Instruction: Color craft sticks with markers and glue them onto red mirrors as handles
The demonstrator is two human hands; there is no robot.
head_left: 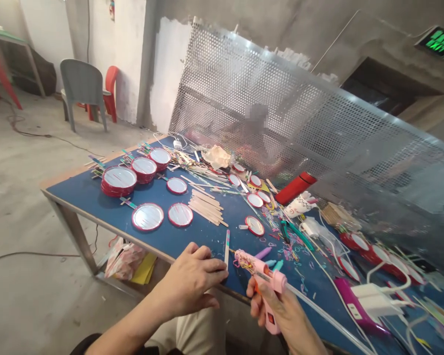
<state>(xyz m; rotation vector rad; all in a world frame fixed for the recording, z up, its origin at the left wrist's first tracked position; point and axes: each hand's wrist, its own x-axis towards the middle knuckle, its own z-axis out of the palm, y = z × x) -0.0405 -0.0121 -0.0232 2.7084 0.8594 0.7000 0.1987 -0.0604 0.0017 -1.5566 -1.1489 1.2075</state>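
My right hand (281, 310) grips a pink hot glue gun (262, 276) with its nozzle pointing left toward a colourful craft stick (227, 245). My left hand (192, 281) rests at the near edge of the blue table (96, 197), fingers curled, with the fingertips pinching the lower end of that stick. Round red-rimmed mirror discs (148, 217) lie flat on the table farther out, and some stand in stacks (118, 180) at the far left. A pile of plain wooden sticks (207, 207) lies between the discs.
A perforated metal screen (281, 108) stands along the table's far side, with a person behind it. A red bottle (295, 187), white power adapters (377, 298), cables and scraps crowd the right. Grey and red chairs (83, 88) stand on the concrete floor behind.
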